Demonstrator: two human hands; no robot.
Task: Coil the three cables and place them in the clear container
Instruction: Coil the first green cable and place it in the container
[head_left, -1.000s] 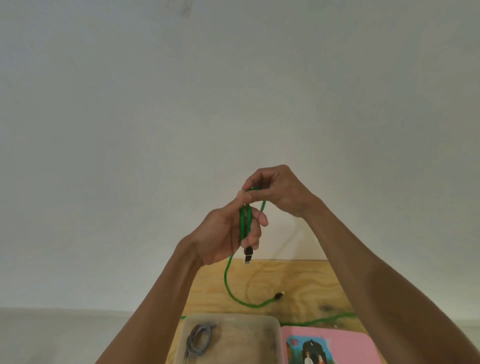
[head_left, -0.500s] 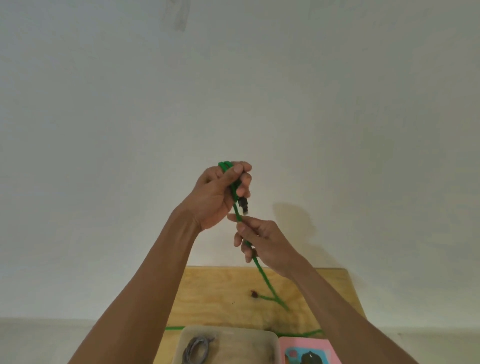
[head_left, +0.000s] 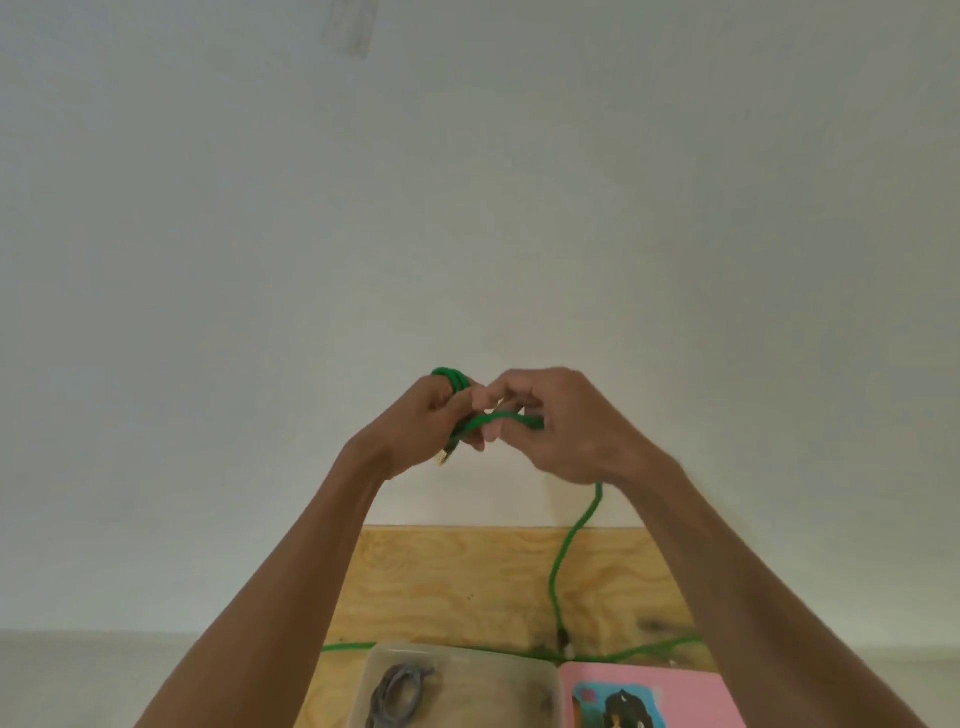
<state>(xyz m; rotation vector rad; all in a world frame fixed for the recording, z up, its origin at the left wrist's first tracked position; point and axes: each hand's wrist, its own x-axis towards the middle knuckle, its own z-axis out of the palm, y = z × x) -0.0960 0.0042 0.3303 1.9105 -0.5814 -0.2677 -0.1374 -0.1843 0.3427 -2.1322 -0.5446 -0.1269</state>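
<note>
Hands meet in front of a pale wall, raised well above a plywood table (head_left: 467, 571). The left hand (head_left: 415, 421) is closed around a small bundle of green cable (head_left: 457, 384): loops stick out above its knuckles, and a plug end pokes out below the heel of the palm. From that bundle one strand crosses the short gap to the right hand (head_left: 566, 426), whose fingers are curled around it, thumb and forefinger pinching the strand just beside the left fingertips. The slack leaves the underside of the right hand, drops down to the table and runs along its near part, passing behind the clear container (head_left: 540, 675). Motion blur softens the fingers, so how many loops the left hand holds is hard to say; it looks like two or three.

The clear container sits at the near edge of the table, below and between the forearms, with a coiled grey cable (head_left: 397, 693) lying in its left half. A pink book (head_left: 691, 696) lies just beside the container, on its right.
</note>
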